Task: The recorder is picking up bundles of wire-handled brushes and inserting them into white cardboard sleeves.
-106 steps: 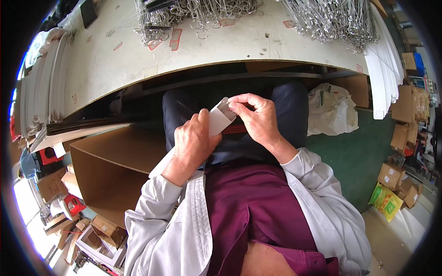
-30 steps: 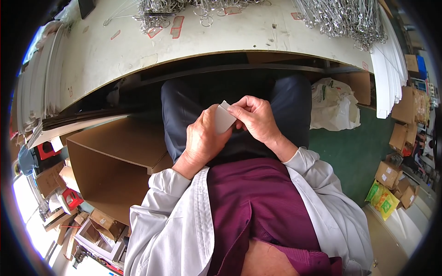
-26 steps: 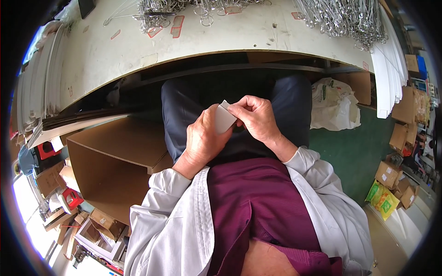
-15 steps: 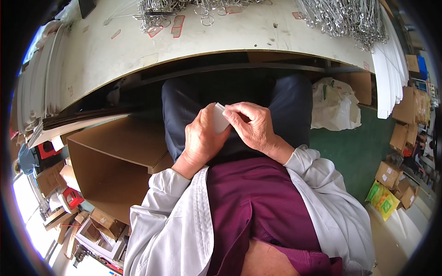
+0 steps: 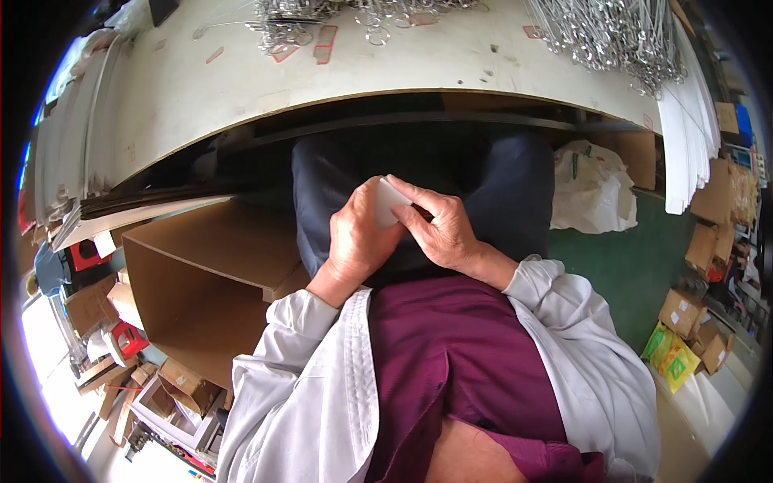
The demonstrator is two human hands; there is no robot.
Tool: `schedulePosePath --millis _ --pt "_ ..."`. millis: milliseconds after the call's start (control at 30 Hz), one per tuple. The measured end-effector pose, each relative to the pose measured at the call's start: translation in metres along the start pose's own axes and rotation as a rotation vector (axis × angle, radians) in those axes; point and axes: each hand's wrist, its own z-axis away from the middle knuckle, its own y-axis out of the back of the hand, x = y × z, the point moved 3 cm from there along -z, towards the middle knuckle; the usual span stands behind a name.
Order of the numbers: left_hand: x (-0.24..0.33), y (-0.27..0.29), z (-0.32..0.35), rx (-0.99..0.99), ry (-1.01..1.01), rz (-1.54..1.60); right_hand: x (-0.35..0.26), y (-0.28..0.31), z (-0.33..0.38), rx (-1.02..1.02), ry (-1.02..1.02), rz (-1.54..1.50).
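Observation:
Over my lap, my left hand (image 5: 356,232) is closed around a small white card-like piece (image 5: 390,200), possibly a thin stack. Its fingers wrap behind the piece, and part of it is hidden in the palm. My right hand (image 5: 448,232) pinches the piece's upper right edge between thumb and fingers. Both hands are close together, touching the same piece. Its exact kind cannot be made out.
A pale worktable (image 5: 386,68) spans the far side, with bundles of metal wires with looped ends (image 5: 616,44). White strips (image 5: 684,137) hang at its right end. An open cardboard box (image 5: 209,266) stands left; a white plastic bag (image 5: 592,189) lies right.
My right fingers have shifted over the upper edge of the white piece, and its face is turned more toward me. The whole view has moved slightly.

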Motion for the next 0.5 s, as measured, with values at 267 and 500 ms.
schedulePosePath --millis 267,500 --pt "-0.007 0.036 -0.001 -0.325 0.292 0.251 -0.002 0.014 -0.016 0.022 -0.392 -0.289" --pt "-0.033 0.142 0.019 -0.275 0.438 0.175 -0.046 0.036 -0.076 0.078 0.219 0.23"
